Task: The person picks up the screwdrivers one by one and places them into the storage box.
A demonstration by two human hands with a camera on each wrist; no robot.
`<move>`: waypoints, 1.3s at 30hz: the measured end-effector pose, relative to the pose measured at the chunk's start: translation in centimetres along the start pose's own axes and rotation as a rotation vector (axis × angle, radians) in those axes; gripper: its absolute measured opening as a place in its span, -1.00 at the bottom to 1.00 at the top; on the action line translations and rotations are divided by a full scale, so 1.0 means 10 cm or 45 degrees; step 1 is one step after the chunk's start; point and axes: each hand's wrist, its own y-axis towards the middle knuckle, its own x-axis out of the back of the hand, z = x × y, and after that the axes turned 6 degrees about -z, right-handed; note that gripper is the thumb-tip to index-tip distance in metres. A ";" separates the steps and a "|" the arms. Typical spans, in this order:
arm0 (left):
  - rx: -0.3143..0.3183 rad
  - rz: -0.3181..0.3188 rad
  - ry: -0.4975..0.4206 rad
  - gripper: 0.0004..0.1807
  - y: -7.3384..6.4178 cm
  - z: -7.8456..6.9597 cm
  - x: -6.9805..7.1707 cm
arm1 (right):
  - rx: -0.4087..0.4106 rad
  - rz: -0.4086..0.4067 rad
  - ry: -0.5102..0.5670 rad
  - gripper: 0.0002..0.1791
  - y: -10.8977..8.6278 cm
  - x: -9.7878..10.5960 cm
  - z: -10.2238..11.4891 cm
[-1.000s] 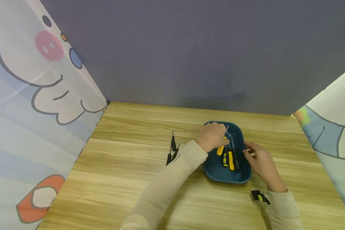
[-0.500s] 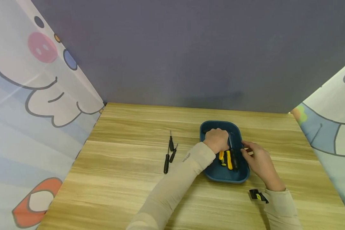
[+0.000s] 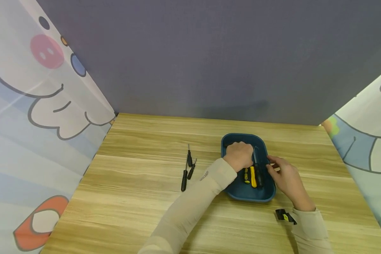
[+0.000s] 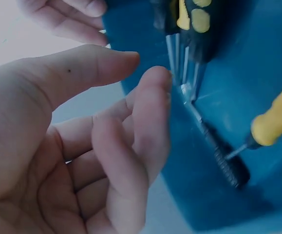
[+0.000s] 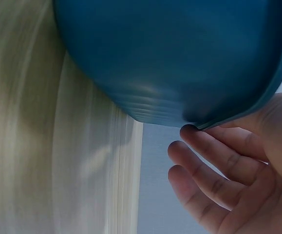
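Note:
My right hand (image 3: 284,173) pinches the right rim of a dark blue tray (image 3: 248,197), thumb and forefinger at its edge. In the right wrist view the other fingers stay apart, below the tray. My left hand (image 3: 239,155) is over the tray, loosely curled; in the left wrist view its thumb and forefinger stand apart with nothing between them. Beneath it a screwdriver with a yellow handle (image 4: 277,114) lies across a small black screwdriver (image 4: 231,168); my hand hides both in the head view. Several more screwdrivers (image 3: 253,177), with yellow or black handles, lie beside them.
Three slim black screwdrivers (image 3: 183,180) lie on the wooden table (image 3: 139,197) left of the tray. A grey panel (image 3: 190,63) stands behind the table. Cartoon-printed cloths (image 3: 12,148) hang at both sides.
My left hand has come down toward the tray's middle. The yellow-handled screwdriver under it showed earlier and is hidden in the head view now. The right hand stays at the tray's rim.

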 end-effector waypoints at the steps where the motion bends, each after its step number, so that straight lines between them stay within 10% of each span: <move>1: -0.010 -0.021 -0.002 -0.82 -0.03 0.02 0.02 | 0.000 -0.001 0.001 -0.64 0.00 0.00 0.00; 20: 0.020 -0.153 -0.164 -0.59 -0.59 0.71 0.30 | 0.020 -0.004 0.014 -0.63 -0.01 0.01 0.01; 39: 0.144 -0.321 -0.179 -0.51 -1.28 1.34 0.00 | 0.016 0.002 0.017 -0.63 -0.03 -0.01 0.00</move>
